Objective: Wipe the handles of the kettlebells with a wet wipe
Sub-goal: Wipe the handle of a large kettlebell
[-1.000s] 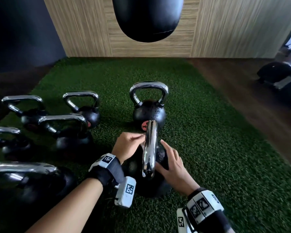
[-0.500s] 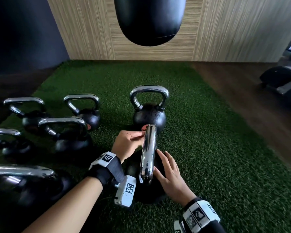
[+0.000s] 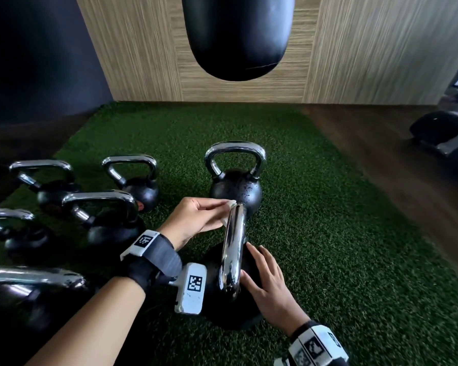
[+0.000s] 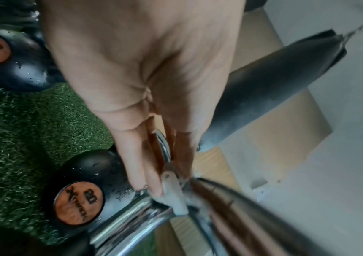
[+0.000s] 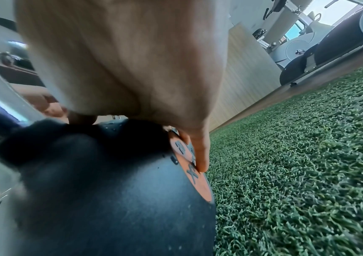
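A black kettlebell (image 3: 233,310) stands nearest me on the green turf, its chrome handle (image 3: 233,244) pointing away from me. My left hand (image 3: 196,217) pinches a white wet wipe (image 3: 226,211) against the handle's far end. In the left wrist view the folded wipe (image 4: 174,195) sits between fingertips and chrome handle (image 4: 136,218). My right hand (image 3: 265,281) lies with straight fingers on the bell's right side. In the right wrist view its fingers rest on the black ball (image 5: 115,190) by an orange label (image 5: 189,169).
A second kettlebell (image 3: 236,178) stands just beyond. Several more kettlebells (image 3: 103,215) cluster on the left. A black punching bag (image 3: 236,35) hangs ahead before a wood-panel wall. Wooden floor and gym machines (image 3: 444,130) lie right of the turf (image 3: 341,247).
My left hand has slid the wipe up toward the far top end of the handle. My right hand stays flat on the bell's side. The head view has shifted slightly.
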### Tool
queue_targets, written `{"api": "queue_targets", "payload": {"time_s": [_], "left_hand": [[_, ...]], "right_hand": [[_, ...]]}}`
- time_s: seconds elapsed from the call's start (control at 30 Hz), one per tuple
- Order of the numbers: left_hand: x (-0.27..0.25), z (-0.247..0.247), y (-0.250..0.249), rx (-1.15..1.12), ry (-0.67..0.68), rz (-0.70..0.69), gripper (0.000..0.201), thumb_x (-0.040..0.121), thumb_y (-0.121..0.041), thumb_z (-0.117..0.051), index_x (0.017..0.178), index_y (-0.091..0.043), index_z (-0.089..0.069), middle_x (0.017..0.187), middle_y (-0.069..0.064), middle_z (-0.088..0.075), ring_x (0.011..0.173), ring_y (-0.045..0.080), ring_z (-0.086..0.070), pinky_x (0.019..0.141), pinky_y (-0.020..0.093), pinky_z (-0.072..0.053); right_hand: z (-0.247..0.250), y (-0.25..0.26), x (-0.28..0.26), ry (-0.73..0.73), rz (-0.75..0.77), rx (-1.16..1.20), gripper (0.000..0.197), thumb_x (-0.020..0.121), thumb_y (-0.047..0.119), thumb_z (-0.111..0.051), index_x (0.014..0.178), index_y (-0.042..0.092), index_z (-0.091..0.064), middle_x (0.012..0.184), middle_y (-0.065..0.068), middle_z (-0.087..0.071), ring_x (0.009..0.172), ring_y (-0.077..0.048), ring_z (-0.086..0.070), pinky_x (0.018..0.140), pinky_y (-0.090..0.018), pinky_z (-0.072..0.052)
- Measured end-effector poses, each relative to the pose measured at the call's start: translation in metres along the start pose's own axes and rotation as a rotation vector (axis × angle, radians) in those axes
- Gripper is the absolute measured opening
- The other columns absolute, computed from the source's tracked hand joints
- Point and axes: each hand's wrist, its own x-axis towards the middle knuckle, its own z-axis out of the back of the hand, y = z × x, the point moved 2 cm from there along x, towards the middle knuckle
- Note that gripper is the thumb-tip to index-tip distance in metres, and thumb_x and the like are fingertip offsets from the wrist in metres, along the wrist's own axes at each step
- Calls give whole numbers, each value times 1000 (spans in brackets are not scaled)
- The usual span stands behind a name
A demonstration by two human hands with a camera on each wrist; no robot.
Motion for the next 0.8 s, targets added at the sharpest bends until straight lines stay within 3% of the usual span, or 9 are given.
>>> {"api": "queue_targets", "payload": {"time_s": [0.13,0.2,0.3,0.43,0.5,0.63,0.73,0.8], "left_hand": [[-15,12,-7,54,97,-14,35,74,-24,-82,108,-14,-81,102,9,-80,86,12,-76,74,20,-60],[-18,9,-11,123,77,-61,37,73,-29,-83,109,-18,-81,100,5,-81,87,10,-76,74,19,-60],[-23,3,-12,115,9,-79,39,68,-33,-86,104,-18,-83,97,7,-81,82,12,-75,71,19,-60],[-46,13,-4,77,126,7,41,61,-33,-91,96,-13,-84,97,15,-79,80,15,-75,68,21,-60],[-59,14,-2,92,167,-2,38,63,-31,-92,96,-14,-84,97,12,-80,85,14,-76,70,21,-59],[-75,11,7,82,93,-70,39,66,-28,-91,101,-12,-82,100,13,-80,94,22,-77,78,26,-62],[-89,14,20,50,164,-2,36,65,-23,-92,98,-12,-82,97,11,-80,89,17,-77,75,24,-61],[-96,18,26,120,200,-58,29,68,-23,-94,95,-17,-83,94,7,-81,87,13,-77,75,19,-58]], "right_hand": [[0,1,1,-11,3,-3,76,74,87,-32,144,64,-13,166,8,-11,153,-11,-3,125,-38,-7],[1,1,0,-14,6,10,76,73,88,-31,144,65,-14,165,8,-12,152,-11,-4,125,-39,-8],[3,1,0,-13,1,3,80,74,87,-32,148,60,-17,165,7,-15,153,-14,-5,126,-42,-10],[3,7,-1,-2,-8,-7,79,77,79,-35,151,55,-18,166,5,-14,153,-15,-5,126,-43,-9],[4,9,-2,-3,-16,0,81,77,78,-35,152,53,-19,166,4,-15,153,-15,-5,126,-42,-9],[5,12,-4,-21,-33,2,85,75,77,-36,154,48,-23,165,2,-17,153,-18,-9,126,-44,-11],[5,14,-4,-15,-33,-7,82,78,74,-36,154,47,-23,165,1,-17,153,-19,-11,126,-45,-12],[5,14,-5,-13,-34,-8,82,77,74,-36,154,48,-23,165,1,-16,153,-20,-12,126,-46,-13]]}}
